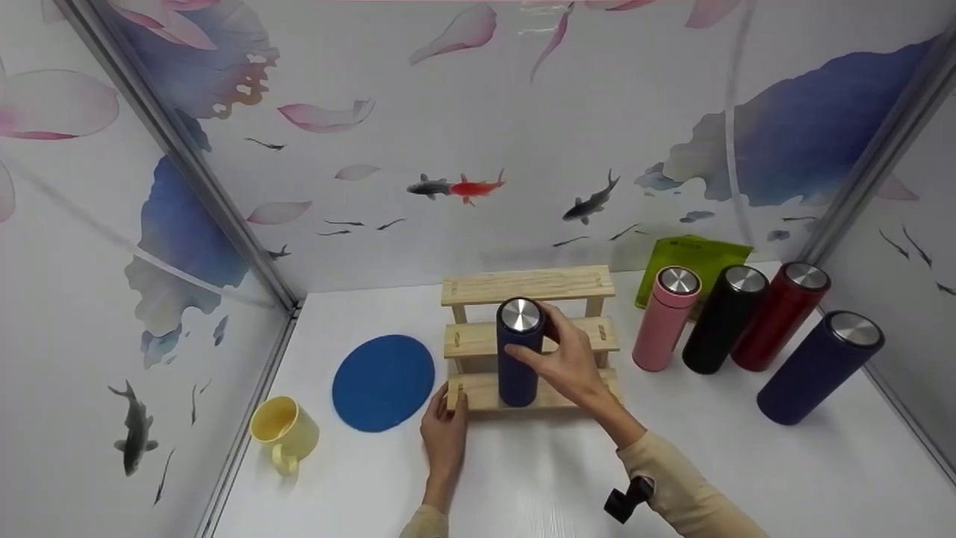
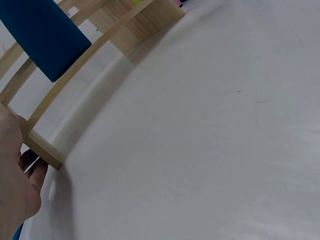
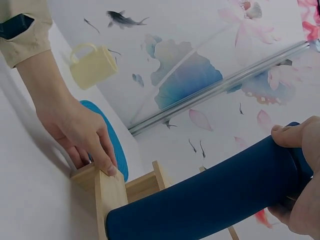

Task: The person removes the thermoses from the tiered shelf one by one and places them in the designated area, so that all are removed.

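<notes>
A dark blue thermos bottle (image 1: 517, 377) with a steel-topped lid stands upright at the lowest step of a three-tier wooden rack (image 1: 526, 287). My right hand (image 1: 573, 368) grips it near the top, thumb on one side and fingers round the other. In the right wrist view the bottle (image 3: 210, 192) has its base at the front step; whether it bears its full weight there I cannot tell. My left hand (image 1: 444, 433) holds the rack's front left corner, its thumb on top and fingers curled beneath, as the left hand (image 3: 82, 130) shows in the right wrist view.
Right of the rack stand a pink bottle (image 1: 661, 332), a black bottle (image 1: 723, 325), a dark red bottle (image 1: 779, 321) and another blue bottle (image 1: 810, 377). A green packet (image 1: 691, 250) lies behind them. On the left are a round blue mat (image 1: 383, 382) and a yellow mug (image 1: 293, 433).
</notes>
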Demonstrator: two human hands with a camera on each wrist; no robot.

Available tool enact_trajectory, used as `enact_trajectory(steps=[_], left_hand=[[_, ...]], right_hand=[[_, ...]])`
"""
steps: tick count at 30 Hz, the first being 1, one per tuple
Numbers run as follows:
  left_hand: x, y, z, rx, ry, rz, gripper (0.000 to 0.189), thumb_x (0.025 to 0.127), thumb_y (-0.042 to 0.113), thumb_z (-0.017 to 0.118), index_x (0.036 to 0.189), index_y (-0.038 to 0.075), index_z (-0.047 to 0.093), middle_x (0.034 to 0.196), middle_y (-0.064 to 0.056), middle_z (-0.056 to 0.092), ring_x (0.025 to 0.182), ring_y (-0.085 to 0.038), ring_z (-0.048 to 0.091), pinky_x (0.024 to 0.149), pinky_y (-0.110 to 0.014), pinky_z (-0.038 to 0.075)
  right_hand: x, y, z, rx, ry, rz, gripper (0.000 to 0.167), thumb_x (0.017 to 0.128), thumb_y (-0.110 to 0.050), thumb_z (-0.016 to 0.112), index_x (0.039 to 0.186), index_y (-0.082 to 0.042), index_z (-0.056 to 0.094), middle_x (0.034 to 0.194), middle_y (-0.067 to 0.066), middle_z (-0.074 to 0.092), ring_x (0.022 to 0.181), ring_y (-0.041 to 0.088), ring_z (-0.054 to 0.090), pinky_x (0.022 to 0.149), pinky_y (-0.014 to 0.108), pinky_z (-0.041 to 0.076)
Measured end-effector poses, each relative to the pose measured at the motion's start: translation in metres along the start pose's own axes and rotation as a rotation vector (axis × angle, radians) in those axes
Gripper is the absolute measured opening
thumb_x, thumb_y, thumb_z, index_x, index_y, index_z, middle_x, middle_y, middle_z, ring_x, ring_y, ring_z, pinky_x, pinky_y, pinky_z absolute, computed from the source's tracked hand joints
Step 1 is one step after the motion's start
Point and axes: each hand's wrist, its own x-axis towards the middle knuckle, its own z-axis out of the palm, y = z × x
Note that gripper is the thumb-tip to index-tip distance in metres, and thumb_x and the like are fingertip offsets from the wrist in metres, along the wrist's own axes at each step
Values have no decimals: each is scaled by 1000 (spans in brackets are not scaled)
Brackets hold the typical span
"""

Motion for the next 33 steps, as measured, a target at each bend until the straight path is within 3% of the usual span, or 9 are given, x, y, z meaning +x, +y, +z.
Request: enact_trajectory(steps=[8,20,24,28,33], left_hand=[[0,-1,-3,29,10,-19,46,98,22,70,140,6,59,135,-16,65,122,-28,65,97,-40,54],[-1,-3,-1,-3,21,18,47,95,22,73,136,2,61,128,-19,69,119,-29,66,92,-32,54],[-1,-3,-1,-15,18,21,47,96,22,72,137,1,61,130,-20,67,120,-30,65,93,-32,54],[0,-2,0,-21,12,9,47,96,21,72,137,1,60,132,-20,67,121,-30,65,93,-30,54],[0,-1,0,-30,10,12,45,96,18,72,136,0,61,129,-20,68,119,-30,66,91,-28,54]], right_hand=[[-7,3,-18,-33,36,-19,67,77,-18,90,137,-9,60,124,9,70,115,23,68,101,44,51],[-15,0,-52,-75,101,-1,66,79,-14,89,138,-8,59,125,11,70,115,25,68,103,37,51],[-19,-2,-64,-107,128,22,65,78,-14,89,136,-8,60,122,11,71,112,24,69,99,26,51],[-22,-4,-76,-141,146,54,66,78,-16,90,136,-8,60,123,9,70,110,16,68,97,14,47],[-28,-8,-94,-172,177,74,67,78,-15,89,138,-5,59,123,11,69,108,2,64,94,11,47]])
